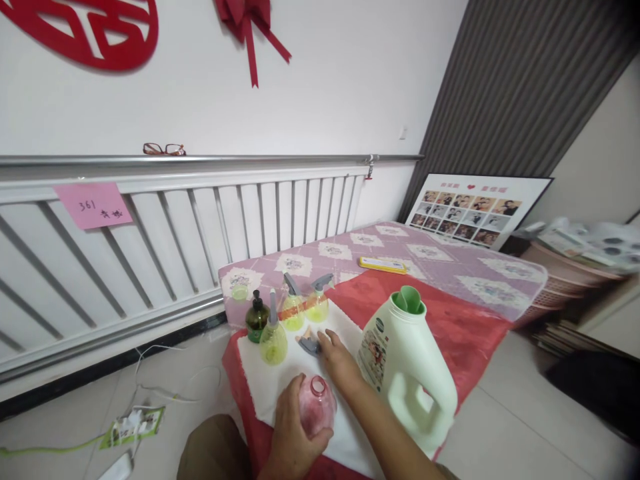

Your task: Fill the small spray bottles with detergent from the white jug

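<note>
My left hand (296, 427) is wrapped round a pink bottle (319, 408) with an uncovered neck. My right hand (337, 360) reaches forward with fingers stretched out at a grey spray head (309, 344) lying on a white cloth (255, 387); whether they touch it I cannot tell. Beyond stand three yellow-green spray bottles with grey tops: one at the left (273, 343), one in the middle (293, 312), one at the right (318, 307). A dark green pump bottle (257, 320) is beside them. To the right rises a pale green detergent jug (405, 367), its green spout (409, 300) uncovered.
A red cloth (450, 333) and a purple patterned tablecloth (425, 253) cover the table. A yellow flat case (383, 265) lies at the back. Behind is a white radiator (240, 223). A power strip (133, 427) with cables is on the floor at the left.
</note>
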`<state>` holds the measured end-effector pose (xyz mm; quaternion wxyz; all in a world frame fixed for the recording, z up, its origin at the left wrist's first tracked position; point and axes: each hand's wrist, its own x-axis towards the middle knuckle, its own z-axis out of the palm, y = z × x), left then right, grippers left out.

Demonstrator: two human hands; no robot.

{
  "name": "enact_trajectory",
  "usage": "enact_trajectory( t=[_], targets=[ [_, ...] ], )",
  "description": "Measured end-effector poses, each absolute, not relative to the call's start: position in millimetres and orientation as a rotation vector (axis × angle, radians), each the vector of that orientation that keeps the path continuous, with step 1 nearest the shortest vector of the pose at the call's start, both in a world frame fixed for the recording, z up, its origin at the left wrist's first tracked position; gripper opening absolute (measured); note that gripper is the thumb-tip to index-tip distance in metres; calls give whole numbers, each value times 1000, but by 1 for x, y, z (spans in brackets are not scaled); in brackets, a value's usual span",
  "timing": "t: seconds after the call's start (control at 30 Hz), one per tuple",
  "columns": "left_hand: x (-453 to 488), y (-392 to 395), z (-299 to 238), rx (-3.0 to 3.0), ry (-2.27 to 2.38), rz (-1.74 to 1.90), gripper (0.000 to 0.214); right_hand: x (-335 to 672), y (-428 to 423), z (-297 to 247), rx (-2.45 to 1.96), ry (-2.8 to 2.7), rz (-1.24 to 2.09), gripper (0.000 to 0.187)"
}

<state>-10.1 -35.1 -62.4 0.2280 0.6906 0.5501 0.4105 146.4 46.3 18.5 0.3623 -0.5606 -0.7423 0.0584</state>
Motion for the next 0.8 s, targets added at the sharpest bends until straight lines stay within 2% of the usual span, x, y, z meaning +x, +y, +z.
enact_trajectory(
  t=[0.17,0.23,0.3,0.33,0.4,0.47,0.57,0.8],
  targets=[
    [-12,-35,-68,1929,1488,1141,83,171,-26,31,-1412,-1904,89,34],
    [-13,-36,-68,1923,1480,1148,83,193,-61,41,-1354,-1841,-67,26],
    [-13,-36,-67,1909,1478,1146,83,219,-90,49,-1406,-1635,-209,23],
    [-14,-37,-65,1904,1478,1145,84,231,-101,52,-1494,-1466,-242,29],
    [-14,-38,-62,1910,1473,1137,85,251,-111,54,-1695,-1168,-108,44],
    [-14,-39,-59,1936,1460,1130,88,261,-109,49,-1730,-1012,164,53],
    [-14,-41,-60,2012,1443,1140,90,261,-95,36,-1575,-976,446,51],
    [-11,-37,-60,2073,1536,1130,87,252,-77,30,-1688,-960,497,45]
  ],
)
